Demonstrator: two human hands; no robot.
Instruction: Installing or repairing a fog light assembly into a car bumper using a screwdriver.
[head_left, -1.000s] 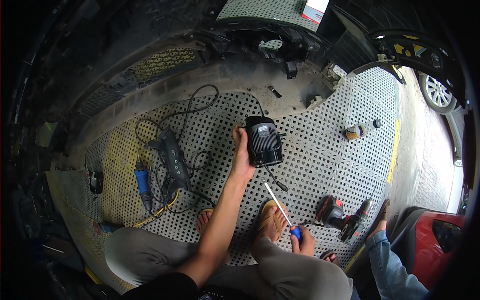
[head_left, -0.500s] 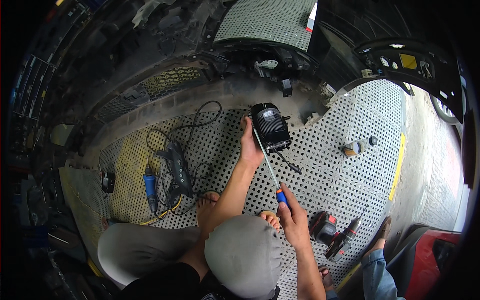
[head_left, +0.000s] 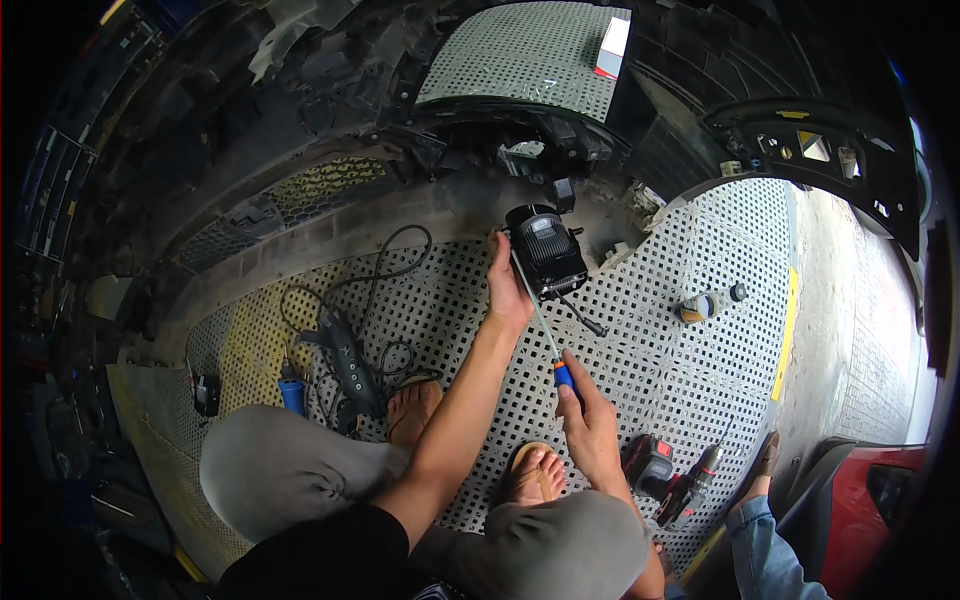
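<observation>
Left hand [head_left: 508, 287] clamps ribbed, rounded black housing [head_left: 548, 250] from its left; right hand [head_left: 590, 422] grips blue-handled metal screwdriver [head_left: 563, 374], tip contact unclear.

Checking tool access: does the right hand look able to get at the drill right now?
Probably yes: the drill lies near the right hand, with nothing seen in between. That hand holds a screwdriver, though, and would likely have to set it down first.

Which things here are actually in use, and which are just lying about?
In use:
- Black finned unit, in the left hand
- Screwdriver, in the right hand

Apparently just lying about:
- Cordless drill
- Capped bottle
- Dark corded unit
- Blue tool, partly hidden
</observation>
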